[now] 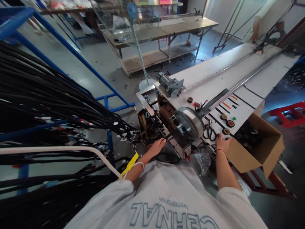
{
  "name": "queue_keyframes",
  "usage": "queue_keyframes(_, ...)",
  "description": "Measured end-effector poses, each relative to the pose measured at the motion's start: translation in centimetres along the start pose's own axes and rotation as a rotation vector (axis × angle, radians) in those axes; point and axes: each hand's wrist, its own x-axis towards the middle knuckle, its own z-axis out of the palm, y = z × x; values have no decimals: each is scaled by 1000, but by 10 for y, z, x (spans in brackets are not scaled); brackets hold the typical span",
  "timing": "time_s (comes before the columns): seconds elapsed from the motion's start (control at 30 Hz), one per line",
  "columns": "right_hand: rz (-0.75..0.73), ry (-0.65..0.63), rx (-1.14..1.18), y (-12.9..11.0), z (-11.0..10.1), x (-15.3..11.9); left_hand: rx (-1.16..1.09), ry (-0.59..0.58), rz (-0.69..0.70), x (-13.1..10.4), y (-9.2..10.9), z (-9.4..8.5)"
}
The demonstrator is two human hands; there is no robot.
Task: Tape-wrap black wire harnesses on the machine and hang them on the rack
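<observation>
My left hand [158, 146] is at the near left edge of the machine bench, beside some black strips. Its fingers look stretched out, with nothing visible in them. At the bench's front edge, my right hand [223, 143] has thumb and fingers apart, close to a roll of tape [226, 131]. Black-handled scissors [210, 133] lie just left of that hand. Between my hands stands a round metal winding wheel [189, 122] on the bench [202, 73]. The undersides of both hands are hidden.
Beside my right forearm sits an open cardboard box [271, 149] holding dark rolls. Black cable bundles [47, 86] hang on a blue frame [78, 57] at left. A motor [168, 84] and a standing fan [138, 47] are ahead. Another person's arm [256, 28] shows at the far end.
</observation>
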Motion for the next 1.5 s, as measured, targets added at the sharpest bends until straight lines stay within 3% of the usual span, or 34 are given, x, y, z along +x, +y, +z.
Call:
queue_keyframes(0.2, -14, 0, -5, -1, -1, -1, 32, 26, 31, 24, 26, 10)
queue_keyframes(0.43, -41, 6, 7, 2, 0, 0, -55, -28, 36, 37, 29, 16)
queue_keyframes(0.5, -47, 13, 11, 2, 0, 0, -140, -121, -2, 37, 23, 15)
queue_keyframes(0.57, -47, 17, 21, 1, 0, -1, -201, -284, -51, 34, 11, 10)
queue_keyframes(0.63, -35, 8, 29, 0, -1, -2, -155, -457, -75, 27, -6, 1)
queue_keyframes(0.67, -30, 3, 31, -1, -1, -2, -98, -490, -73, 21, -14, -4)
queue_keyframes(0.73, -14, -3, 31, -2, -2, -3, 1, -417, -55, 5, -30, -12)
queue_keyframes(0.8, 0, -1, 32, -2, -3, -3, 26, -258, -42, -12, -38, -15)
queue_keyframes(0.87, 6, -4, 34, -2, -4, -3, 4, -139, -35, -26, -39, -14)
queue_keyframes(0.97, -11, -4, 49, -1, -3, -2, -61, -53, -39, -31, -27, -8)
queue_keyframes(1.5, -45, 14, 52, 2, -2, 0, -46, -27, 24, 26, 28, 18)
